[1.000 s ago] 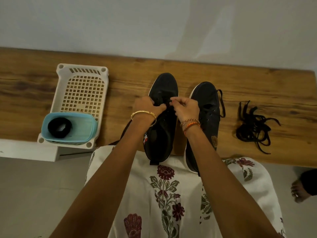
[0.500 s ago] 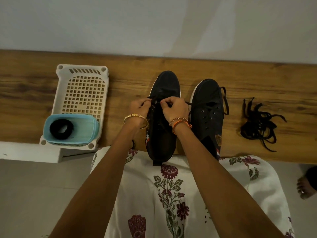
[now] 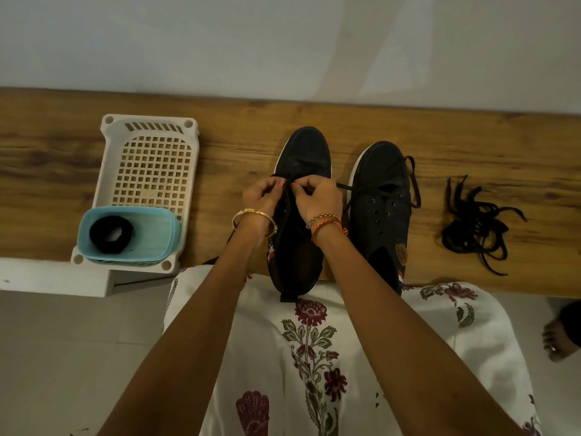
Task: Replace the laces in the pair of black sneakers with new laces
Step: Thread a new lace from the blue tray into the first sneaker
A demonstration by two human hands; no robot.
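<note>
Both hands have slid toeward: left hand (image 3: 263,196) and right hand (image 3: 317,196) now pinch the lace (image 3: 361,187) over the left sneaker (image 3: 298,247) at the bench's (image 3: 63,165) middle, lacing barely begun, old laces (image 3: 474,225) at 3 o'clock.

In front of me runs a wooden bench (image 3: 471,136) set against the wall. On it, from my left, sit a white basket (image 3: 151,171), my two black sneakers (image 3: 301,152) (image 3: 382,196) side by side, and a tangled pile of black laces (image 3: 474,228).
</note>
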